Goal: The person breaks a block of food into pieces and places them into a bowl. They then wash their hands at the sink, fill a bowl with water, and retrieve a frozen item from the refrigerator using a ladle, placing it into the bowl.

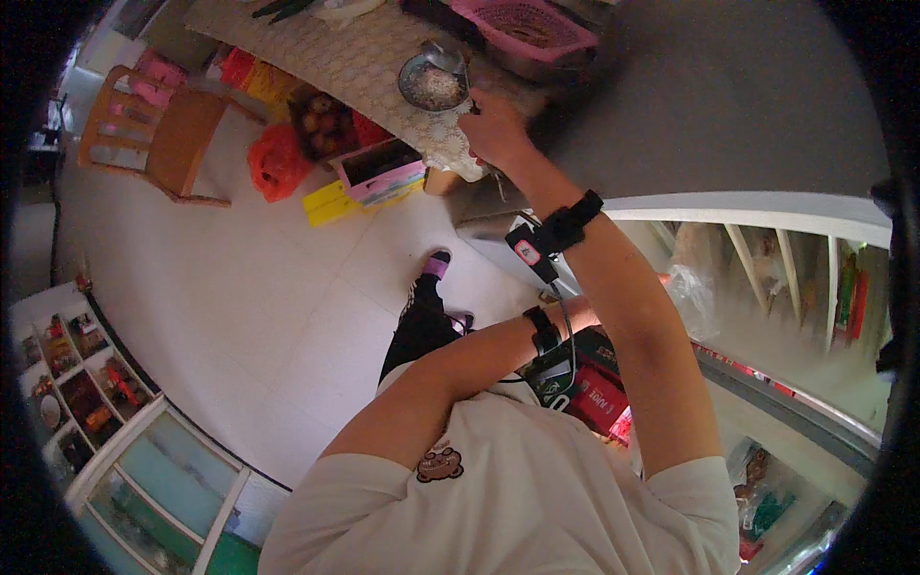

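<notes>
My right hand (496, 131) is curled beside the table's edge, next to a metal bowl (440, 92) of pale grain-like contents. A shiny metal cup or ladle (447, 59) sits in that bowl. Something dark shows by the thumb, but I cannot tell what the curled fingers hold. My left hand (583, 315) crosses beneath the right forearm, which hides most of it. Its fingertips show near a clear plastic bag (691, 296) inside an open refrigerator (783, 309). Whether they grip the bag is unclear. Both wrists wear black straps.
A large grey panel (719, 108) stands at the right. A pink basket (532, 32) sits on the patterned tablecloth (338, 57). Boxes (381, 169), a red plastic bag (277, 165) and a wooden chair (180, 136) stand on the floor. A red carton (596, 399) is close to my body.
</notes>
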`<state>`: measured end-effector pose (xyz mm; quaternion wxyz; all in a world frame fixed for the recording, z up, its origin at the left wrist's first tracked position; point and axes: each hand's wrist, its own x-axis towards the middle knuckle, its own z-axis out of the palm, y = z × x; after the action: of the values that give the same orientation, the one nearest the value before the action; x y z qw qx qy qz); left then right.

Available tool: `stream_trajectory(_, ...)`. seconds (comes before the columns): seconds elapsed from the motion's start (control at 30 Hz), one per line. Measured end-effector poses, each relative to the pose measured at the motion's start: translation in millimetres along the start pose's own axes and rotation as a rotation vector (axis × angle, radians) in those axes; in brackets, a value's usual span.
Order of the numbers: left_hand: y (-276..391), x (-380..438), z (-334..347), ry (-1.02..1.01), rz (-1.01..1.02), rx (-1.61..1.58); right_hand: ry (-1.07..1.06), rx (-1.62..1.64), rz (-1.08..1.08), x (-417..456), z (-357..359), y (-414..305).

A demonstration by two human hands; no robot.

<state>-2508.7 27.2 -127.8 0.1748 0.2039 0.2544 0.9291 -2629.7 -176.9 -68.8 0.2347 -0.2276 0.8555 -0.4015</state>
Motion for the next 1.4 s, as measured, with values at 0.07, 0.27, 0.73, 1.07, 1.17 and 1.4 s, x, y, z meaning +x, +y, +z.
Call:
stream_trajectory(0.07, -1.9, -0.4, 2.0, -0.012, -0.009, 0.016, -0.036, 0.267, 0.087, -18.1, -15.3, -19.2)
stream_trajectory(0.27, -7.5, 9.5, 0.6, -0.029, -0.011, 0.088, -0.2, 0.763, 0.138, -95.9, -76.0, -42.8)
stream_trajectory(0.73, 28.2, 20.2, 29.7, 0.172, -0.156, 0.438, -0.031, 0.913, 0.312, -474.1, -140.7, 78.3)
stream_trajectory(1.07, 37.7, 53.3, 64.8, 0.114, -0.11, 0.698, 1.07, 0.799, 0.292, -481.6, -108.4, 186.6)
stream_trajectory(1.17, 46.5, 68.6, 64.0, 0.018, -0.028, 0.827, 1.263, 0.774, 0.339, -424.1, -128.8, 204.1)
stream_trajectory(1.4, 43.5, 99.5, 97.4, -0.477, 0.387, 1.836, 1.607, 0.542, 0.438, -334.9, -158.9, 236.2)
